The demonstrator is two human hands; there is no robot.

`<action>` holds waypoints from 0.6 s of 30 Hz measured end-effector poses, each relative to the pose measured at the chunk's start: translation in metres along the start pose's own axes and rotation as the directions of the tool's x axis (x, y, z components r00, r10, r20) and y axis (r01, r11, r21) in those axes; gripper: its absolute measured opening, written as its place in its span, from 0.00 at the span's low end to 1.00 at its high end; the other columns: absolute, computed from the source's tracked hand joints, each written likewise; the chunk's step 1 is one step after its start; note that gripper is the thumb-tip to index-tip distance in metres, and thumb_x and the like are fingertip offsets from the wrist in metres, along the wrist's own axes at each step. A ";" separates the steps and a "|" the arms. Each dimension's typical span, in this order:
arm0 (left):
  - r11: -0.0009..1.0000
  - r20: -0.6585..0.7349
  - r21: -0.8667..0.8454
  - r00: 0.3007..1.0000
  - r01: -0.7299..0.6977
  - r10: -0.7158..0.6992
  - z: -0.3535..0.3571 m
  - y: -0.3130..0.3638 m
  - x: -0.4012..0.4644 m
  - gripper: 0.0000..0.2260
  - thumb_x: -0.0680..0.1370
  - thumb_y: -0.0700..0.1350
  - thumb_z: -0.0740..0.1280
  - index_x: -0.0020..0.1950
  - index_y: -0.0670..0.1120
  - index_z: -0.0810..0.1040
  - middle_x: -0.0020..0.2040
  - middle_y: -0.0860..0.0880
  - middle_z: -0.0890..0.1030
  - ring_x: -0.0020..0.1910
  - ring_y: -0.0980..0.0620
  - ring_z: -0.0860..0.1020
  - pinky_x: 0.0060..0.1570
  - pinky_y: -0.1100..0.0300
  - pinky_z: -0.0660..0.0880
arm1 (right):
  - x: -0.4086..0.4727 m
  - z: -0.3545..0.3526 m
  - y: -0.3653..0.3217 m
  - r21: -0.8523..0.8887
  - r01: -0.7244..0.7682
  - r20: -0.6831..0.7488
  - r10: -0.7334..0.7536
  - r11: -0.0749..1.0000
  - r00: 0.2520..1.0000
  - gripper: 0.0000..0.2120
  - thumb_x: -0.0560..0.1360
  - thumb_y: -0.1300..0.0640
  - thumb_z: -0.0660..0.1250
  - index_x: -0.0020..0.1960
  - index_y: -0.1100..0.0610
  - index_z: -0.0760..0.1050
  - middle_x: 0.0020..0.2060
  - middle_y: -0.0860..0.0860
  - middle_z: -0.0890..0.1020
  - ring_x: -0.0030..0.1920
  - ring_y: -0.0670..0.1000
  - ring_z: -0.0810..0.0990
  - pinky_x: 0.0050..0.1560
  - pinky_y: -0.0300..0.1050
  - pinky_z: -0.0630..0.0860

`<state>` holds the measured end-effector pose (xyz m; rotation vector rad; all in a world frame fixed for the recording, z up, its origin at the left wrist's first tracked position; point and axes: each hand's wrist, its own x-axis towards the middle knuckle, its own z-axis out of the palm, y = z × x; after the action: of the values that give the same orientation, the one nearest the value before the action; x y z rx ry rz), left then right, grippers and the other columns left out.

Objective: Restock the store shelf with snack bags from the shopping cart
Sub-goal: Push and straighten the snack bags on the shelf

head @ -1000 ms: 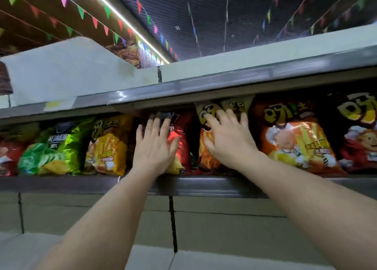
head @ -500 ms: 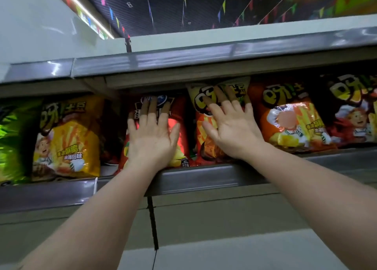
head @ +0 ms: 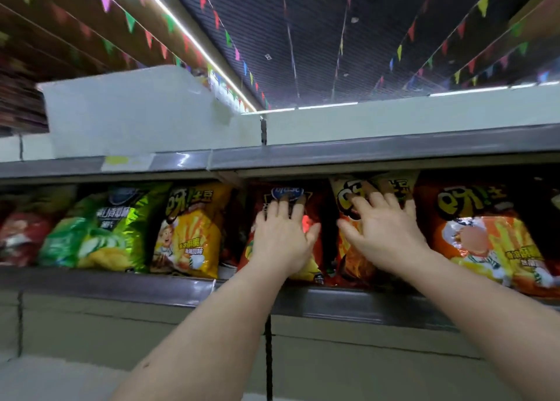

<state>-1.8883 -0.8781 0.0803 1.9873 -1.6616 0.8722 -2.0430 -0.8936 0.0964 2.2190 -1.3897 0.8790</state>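
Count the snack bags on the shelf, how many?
6 clearly: red far left, green, yellow, red under left hand, orange under right hand, orange at right. More may hide behind.

Bright ceiling strip light (head: 194, 41), glare on bags, blurred, warped edges.

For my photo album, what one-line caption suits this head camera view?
Left hand presses a red snack bag and right hand an orange snack bag onto the store shelf.
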 end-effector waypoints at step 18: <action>0.947 -0.049 -0.040 0.946 0.318 -0.319 -0.025 -0.158 -0.109 0.26 0.82 0.56 0.51 0.78 0.48 0.52 0.78 0.46 0.53 0.77 0.47 0.51 0.73 0.52 0.49 | -0.029 0.014 -0.144 0.184 0.468 -0.017 -0.473 0.864 0.881 0.25 0.79 0.49 0.54 0.75 0.50 0.54 0.75 0.48 0.54 0.76 0.50 0.44 0.74 0.51 0.43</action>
<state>-1.7501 -0.7505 0.0367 2.1115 -1.2658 0.7665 -1.9181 -0.8198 0.0682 2.5561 -0.7313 0.8195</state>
